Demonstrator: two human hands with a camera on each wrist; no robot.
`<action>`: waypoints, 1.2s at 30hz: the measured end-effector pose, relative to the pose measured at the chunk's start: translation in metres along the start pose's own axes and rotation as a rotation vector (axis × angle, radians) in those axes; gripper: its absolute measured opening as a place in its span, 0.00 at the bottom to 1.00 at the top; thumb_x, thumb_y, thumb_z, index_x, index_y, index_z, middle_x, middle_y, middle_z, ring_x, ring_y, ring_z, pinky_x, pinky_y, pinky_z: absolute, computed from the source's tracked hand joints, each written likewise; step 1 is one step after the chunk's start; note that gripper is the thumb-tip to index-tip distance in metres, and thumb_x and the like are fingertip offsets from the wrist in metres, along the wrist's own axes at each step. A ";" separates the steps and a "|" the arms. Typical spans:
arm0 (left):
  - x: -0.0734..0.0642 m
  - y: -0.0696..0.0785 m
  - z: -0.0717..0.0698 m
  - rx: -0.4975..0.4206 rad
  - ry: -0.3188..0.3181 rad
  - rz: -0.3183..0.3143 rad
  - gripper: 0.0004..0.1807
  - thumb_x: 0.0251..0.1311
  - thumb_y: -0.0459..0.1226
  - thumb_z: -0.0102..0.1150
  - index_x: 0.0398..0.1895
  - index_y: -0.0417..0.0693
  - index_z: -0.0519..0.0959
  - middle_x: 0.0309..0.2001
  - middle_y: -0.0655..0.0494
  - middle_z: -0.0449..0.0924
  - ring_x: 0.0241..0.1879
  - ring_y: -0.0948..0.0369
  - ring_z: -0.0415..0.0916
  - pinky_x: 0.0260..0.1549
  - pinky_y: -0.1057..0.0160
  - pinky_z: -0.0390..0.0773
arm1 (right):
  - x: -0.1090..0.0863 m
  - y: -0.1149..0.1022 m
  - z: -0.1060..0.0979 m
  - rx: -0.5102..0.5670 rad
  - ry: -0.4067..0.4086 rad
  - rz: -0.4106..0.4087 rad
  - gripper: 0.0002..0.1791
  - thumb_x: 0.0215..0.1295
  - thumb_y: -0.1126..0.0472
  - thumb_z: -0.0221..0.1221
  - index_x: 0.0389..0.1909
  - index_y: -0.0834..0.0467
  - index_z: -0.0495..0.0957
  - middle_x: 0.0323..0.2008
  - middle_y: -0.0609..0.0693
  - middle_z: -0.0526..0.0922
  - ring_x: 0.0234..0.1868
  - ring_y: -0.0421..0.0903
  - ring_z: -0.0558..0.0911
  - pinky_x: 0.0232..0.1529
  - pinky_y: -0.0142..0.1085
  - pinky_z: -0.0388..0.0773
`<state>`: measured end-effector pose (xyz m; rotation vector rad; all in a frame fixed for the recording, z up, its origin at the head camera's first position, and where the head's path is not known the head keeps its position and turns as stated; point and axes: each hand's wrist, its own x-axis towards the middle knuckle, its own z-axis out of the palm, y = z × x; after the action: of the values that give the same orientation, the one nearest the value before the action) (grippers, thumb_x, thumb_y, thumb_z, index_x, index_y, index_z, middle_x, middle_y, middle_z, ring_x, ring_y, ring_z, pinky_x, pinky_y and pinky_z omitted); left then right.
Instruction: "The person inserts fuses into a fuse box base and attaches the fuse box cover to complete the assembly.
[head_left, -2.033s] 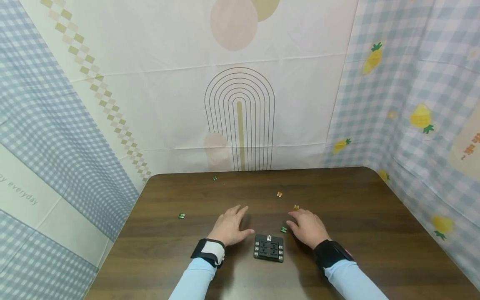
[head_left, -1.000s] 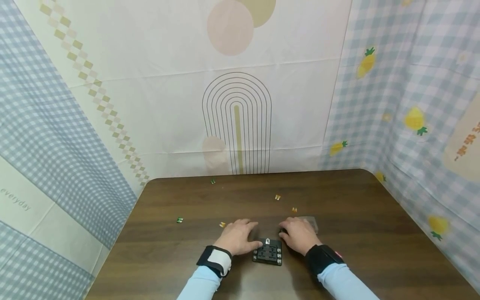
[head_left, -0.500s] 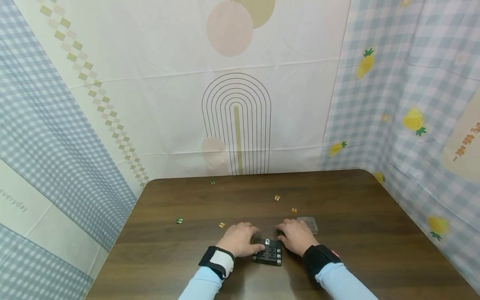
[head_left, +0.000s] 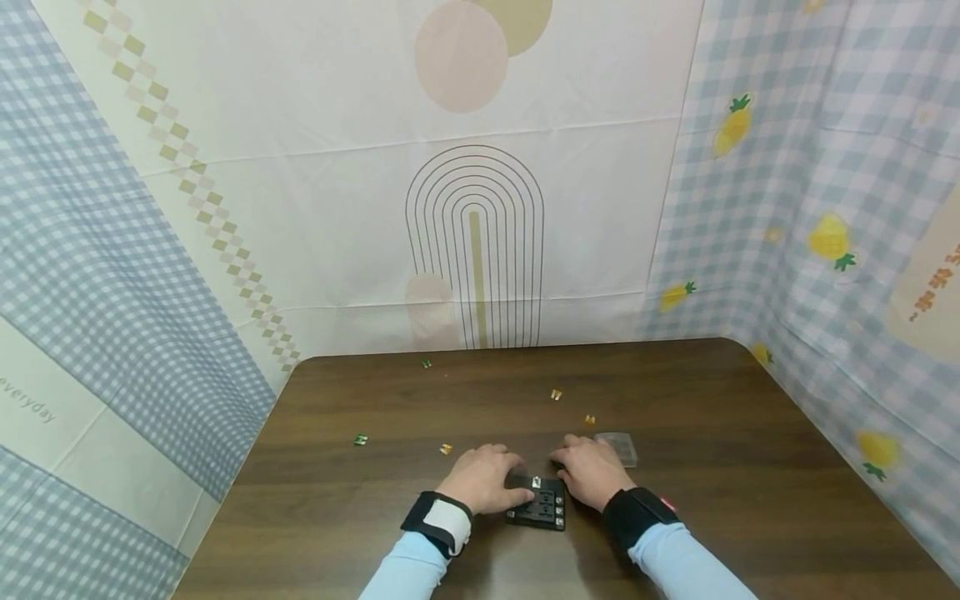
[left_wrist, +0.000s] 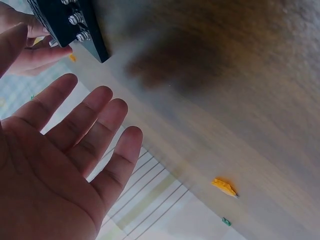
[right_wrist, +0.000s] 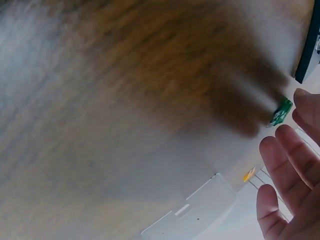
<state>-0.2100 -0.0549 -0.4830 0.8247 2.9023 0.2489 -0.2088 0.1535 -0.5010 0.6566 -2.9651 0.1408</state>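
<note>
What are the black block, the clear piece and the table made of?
Black block: probably hard, fairly dull plastic; its shiny screws look like metal.
Clear piece: likely smooth plastic, since the table shows through.
Table: brown wood grain, slight shine; real wood or printed, I can't tell.

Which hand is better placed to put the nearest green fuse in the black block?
The right hand, I'd say: the green fuse is beside its fingers, though whether they grip it isn't clear. The left hand has its thumb over the black block.
</note>
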 end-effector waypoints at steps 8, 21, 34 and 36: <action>-0.002 0.001 -0.001 0.015 0.012 0.011 0.31 0.56 0.61 0.63 0.58 0.55 0.81 0.54 0.56 0.80 0.56 0.57 0.75 0.54 0.56 0.74 | 0.000 0.000 0.002 -0.037 0.043 -0.026 0.09 0.55 0.66 0.68 0.37 0.54 0.87 0.31 0.47 0.80 0.37 0.49 0.82 0.41 0.50 0.74; -0.004 0.000 0.000 0.016 0.023 0.009 0.30 0.57 0.61 0.63 0.57 0.55 0.82 0.55 0.55 0.80 0.57 0.56 0.75 0.55 0.55 0.74 | 0.001 0.000 0.004 -0.020 0.019 0.055 0.05 0.58 0.65 0.68 0.34 0.52 0.87 0.31 0.47 0.81 0.37 0.49 0.82 0.42 0.48 0.74; -0.004 -0.003 0.002 0.007 0.033 0.015 0.30 0.57 0.61 0.62 0.56 0.55 0.82 0.54 0.56 0.80 0.56 0.56 0.76 0.54 0.56 0.74 | 0.003 0.000 0.006 -0.004 0.013 0.097 0.06 0.60 0.56 0.68 0.34 0.54 0.86 0.30 0.47 0.79 0.37 0.49 0.81 0.44 0.50 0.75; -0.003 -0.003 0.002 0.003 0.030 0.013 0.30 0.57 0.61 0.62 0.56 0.56 0.82 0.54 0.56 0.80 0.56 0.56 0.75 0.54 0.56 0.74 | 0.003 0.001 0.006 0.004 0.005 0.105 0.08 0.62 0.55 0.67 0.36 0.55 0.86 0.31 0.48 0.79 0.37 0.50 0.80 0.45 0.50 0.76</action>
<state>-0.2083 -0.0589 -0.4852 0.8474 2.9264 0.2596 -0.2125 0.1524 -0.5067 0.5005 -2.9958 0.1559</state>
